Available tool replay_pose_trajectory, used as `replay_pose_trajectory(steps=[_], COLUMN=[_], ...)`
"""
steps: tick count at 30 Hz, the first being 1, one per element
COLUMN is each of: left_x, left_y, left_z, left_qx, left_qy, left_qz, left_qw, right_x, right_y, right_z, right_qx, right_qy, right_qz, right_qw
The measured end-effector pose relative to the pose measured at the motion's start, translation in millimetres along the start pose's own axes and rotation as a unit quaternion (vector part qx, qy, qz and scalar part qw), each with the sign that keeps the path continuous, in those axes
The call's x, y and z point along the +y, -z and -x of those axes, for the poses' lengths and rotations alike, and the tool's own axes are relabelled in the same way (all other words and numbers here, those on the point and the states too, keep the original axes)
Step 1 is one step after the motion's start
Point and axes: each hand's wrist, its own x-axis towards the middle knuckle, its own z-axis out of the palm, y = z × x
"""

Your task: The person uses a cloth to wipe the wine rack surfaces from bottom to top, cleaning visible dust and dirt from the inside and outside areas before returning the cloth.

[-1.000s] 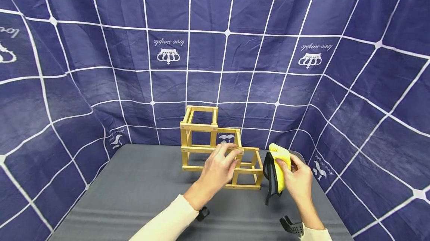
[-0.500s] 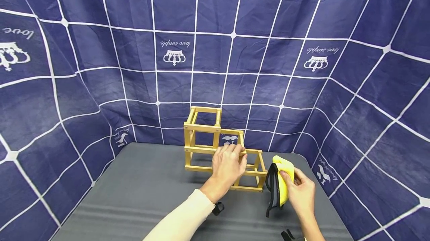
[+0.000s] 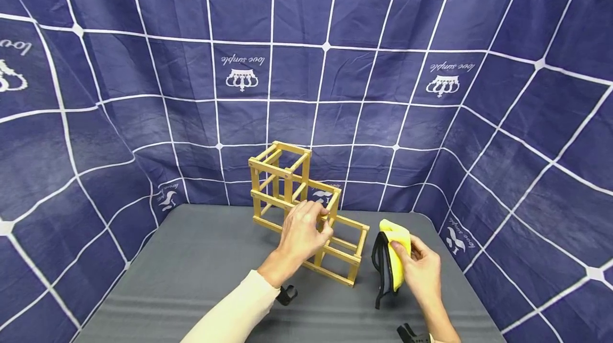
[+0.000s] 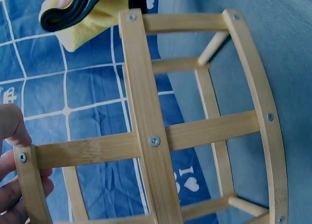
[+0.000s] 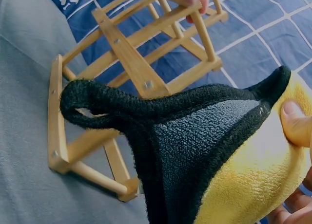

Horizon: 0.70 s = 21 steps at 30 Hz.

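Note:
A stepped wooden rack (image 3: 268, 167) of light bars stands at an angle on the grey surface, its lowest step toward the right. My left hand (image 3: 303, 228) grips the rack's middle step near its right top corner; in the left wrist view its thumb (image 4: 12, 126) and fingers are bent round that bar end. To the right, my right hand (image 3: 423, 268) pinches a folded cloth (image 3: 399, 237), yellow on one side and grey on the other, with black edging. The cloth's black loop (image 5: 85, 104) overlaps the rack in the right wrist view.
A blue curtain (image 3: 297, 77) with white grid lines encloses the grey tabletop (image 3: 206, 258) at the back and both sides. The rack's back corner stands near the rear curtain. Black straps (image 3: 287, 295) show at the wrists.
My left hand has taken hold of the rack's middle step and turned the rack, its right end coming nearer and its left end going back. The right hand keeps the cloth and has lowered slightly.

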Motion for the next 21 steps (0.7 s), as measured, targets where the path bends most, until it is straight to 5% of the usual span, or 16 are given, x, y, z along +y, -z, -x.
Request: replay_pose_trajectory(steps=[12, 21], left_x=[-35.2, -68.1], left_y=[32.9, 50.9], left_z=[1.6, -3.5], left_qx=[-0.088, -0.130], left_qy=[0.003, -0.044], left_qz=[0.088, 0.129], left_qw=[0.9922, 0.9821], right_x=[2.9, 3.9], right_y=[-14.3, -23.5], right_z=[12.5, 14.9], right_qx=[-0.024, -0.035], right_qy=[-0.006, 0.004], right_qz=[-0.014, -0.019], right_qw=[0.9996, 0.9992])
